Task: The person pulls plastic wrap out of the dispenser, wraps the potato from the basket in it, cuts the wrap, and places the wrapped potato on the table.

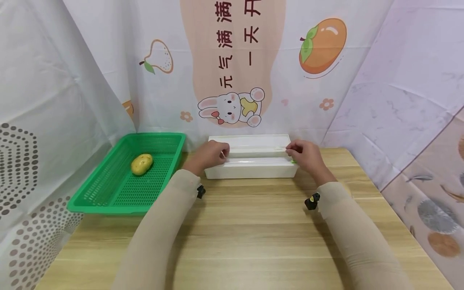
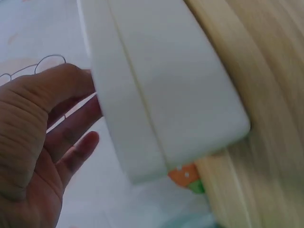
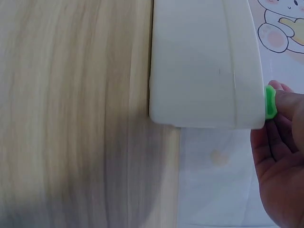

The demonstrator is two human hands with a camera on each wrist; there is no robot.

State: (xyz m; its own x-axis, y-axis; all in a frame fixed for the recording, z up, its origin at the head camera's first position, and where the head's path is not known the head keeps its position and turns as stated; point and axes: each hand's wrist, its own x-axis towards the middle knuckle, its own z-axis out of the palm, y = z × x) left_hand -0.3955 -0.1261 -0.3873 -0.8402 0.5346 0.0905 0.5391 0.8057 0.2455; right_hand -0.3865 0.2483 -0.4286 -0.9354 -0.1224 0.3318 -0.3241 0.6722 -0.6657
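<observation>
A long white box (image 1: pixel 251 170), which looks like a cling film dispenser, stands at the back of the table with its lid (image 1: pixel 250 141) raised. Shiny clear cling film (image 1: pixel 250 160) lies across its opening. My left hand (image 1: pixel 213 154) is at the box's left end, thumb and fingers curled together at the film's edge; in the left wrist view the thumb tip is hidden behind the box (image 2: pixel 175 80). At the other end my right hand (image 1: pixel 307 156) pinches at the film's right side. A green slider (image 3: pixel 270 102) sits on the rim right beside the right thumb.
On the left stands a green plastic basket (image 1: pixel 125 210) with a potato (image 1: pixel 141 164) in it. Behind the box hangs a white printed curtain (image 1: pixel 159 108). The wooden table (image 1: pixel 246 237) stretches between both forearms toward the front.
</observation>
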